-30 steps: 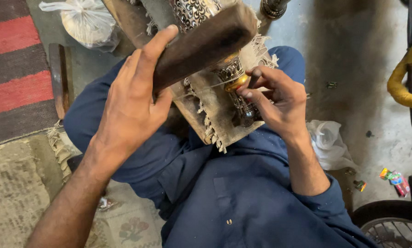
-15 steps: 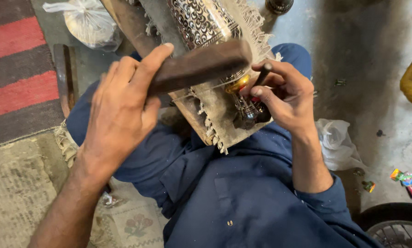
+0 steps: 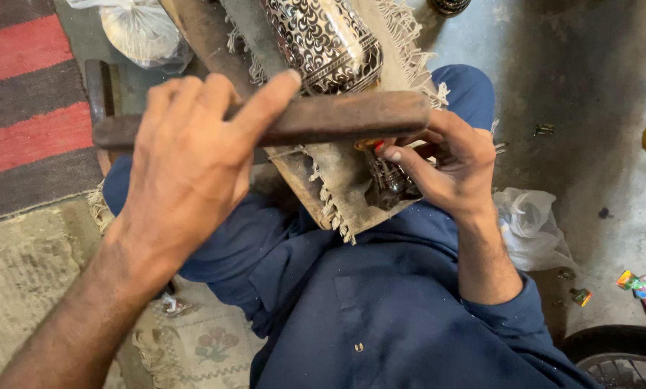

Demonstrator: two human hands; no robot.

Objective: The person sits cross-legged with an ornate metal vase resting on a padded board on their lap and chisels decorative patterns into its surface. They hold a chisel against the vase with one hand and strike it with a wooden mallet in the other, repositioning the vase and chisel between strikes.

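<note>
My left hand (image 3: 193, 158) grips a dark wooden bar (image 3: 323, 122) and holds it level above my lap. Under its right end, my right hand (image 3: 452, 162) pinches a thin metal tool with an orange top (image 3: 370, 144) against the narrow end of an engraved metal vase (image 3: 323, 43). The vase, black with a fine pale pattern, lies on a frayed cloth (image 3: 344, 173) over a wooden board (image 3: 301, 184) that rests on my legs. The tool's tip is hidden by my fingers.
I sit in dark blue clothes (image 3: 380, 310). A red and grey striped rug (image 3: 27, 108) lies at the left, a worn patterned mat (image 3: 34, 266) below it. White plastic bags (image 3: 532, 227) lie on the concrete floor at the right and top left (image 3: 139, 29). A tyre (image 3: 618, 360) shows at the bottom right.
The wooden bar has swung from tilted to level and come down over my right hand. The view has shifted, so the vase and board sit lower in the picture.
</note>
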